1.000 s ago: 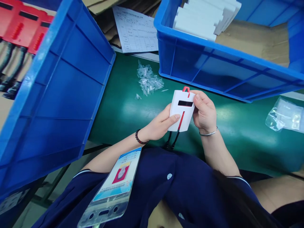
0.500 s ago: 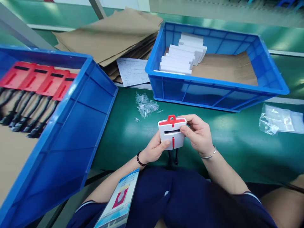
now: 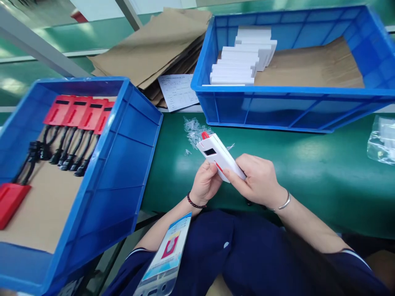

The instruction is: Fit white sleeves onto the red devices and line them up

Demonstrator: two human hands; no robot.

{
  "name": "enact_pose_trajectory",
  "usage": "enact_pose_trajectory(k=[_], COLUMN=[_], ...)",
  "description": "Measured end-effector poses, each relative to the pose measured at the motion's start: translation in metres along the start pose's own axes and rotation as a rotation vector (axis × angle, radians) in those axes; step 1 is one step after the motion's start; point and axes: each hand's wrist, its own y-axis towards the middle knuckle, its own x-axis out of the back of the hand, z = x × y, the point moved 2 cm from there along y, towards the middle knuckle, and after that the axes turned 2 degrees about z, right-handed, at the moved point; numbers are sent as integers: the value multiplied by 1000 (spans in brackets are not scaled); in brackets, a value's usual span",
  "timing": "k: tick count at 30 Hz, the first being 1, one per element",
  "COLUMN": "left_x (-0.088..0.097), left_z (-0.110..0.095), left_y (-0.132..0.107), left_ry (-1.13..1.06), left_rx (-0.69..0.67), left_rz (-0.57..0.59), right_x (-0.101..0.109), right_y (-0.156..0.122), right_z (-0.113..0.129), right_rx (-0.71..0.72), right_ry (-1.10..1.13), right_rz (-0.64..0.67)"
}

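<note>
Both hands grip one flat device in a white cover, tilted above the green bench. A red loop pokes out of its upper end; a dark window and a red slot show on its face. My left hand pinches the lower left edge, thumb on the face. My right hand wraps round the lower right end. Just beyond the device lies a pile of small clear plastic pieces, partly hidden behind it. Only a small dark bit of the device's cables shows under my right hand.
On the left, a blue crate holds red devices with black cables. Another blue crate at the back holds white covers. Brown paper sheets, a printed sheet and a clear bag lie around.
The device has turned from facing me upright to tilted, its loop end pointing up and left. My right hand has moved from its upper corner to its lower end. The view has shifted.
</note>
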Motion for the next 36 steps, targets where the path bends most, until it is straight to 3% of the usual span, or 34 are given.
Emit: enact_pose_trajectory(k=[6, 9, 13, 16, 20, 23, 26, 30, 33, 36], left_x=[1, -1, -4, -4, -5, -7, -12, -17, -17, -15], left_z=[0, 4, 8, 2, -10, -19, -29, -38, -40, -38], left_y=[-4, -8, -9, -7, -7, -10, -15, -20, -22, -21], left_ry=[71, 90, 128, 201, 420, 655, 887, 1176, 1286, 1301], left_rx=[42, 72, 81, 6, -97, -169, -310, -488, -551, -520], left_rz=[44, 87, 101, 108, 176, 118, 82, 162, 185, 212], right_x=[13, 21, 21, 12, -4, -12, -9, 12, 27, 31], right_y=[8, 20, 28, 25, 15, 7, 0, -1, 5, 13], right_z=[4, 2, 0, -14, -46, -62, -71, -75, -65, -55], right_rx=[-22, -70, -29, -176, -462, -540, -499, -243, -103, -101], right_ry=[42, 164, 200, 386, 830, 1021, 948, 585, 409, 394], right_rz=[90, 42, -20, -73, -196, -142, -143, -252, -120, -54])
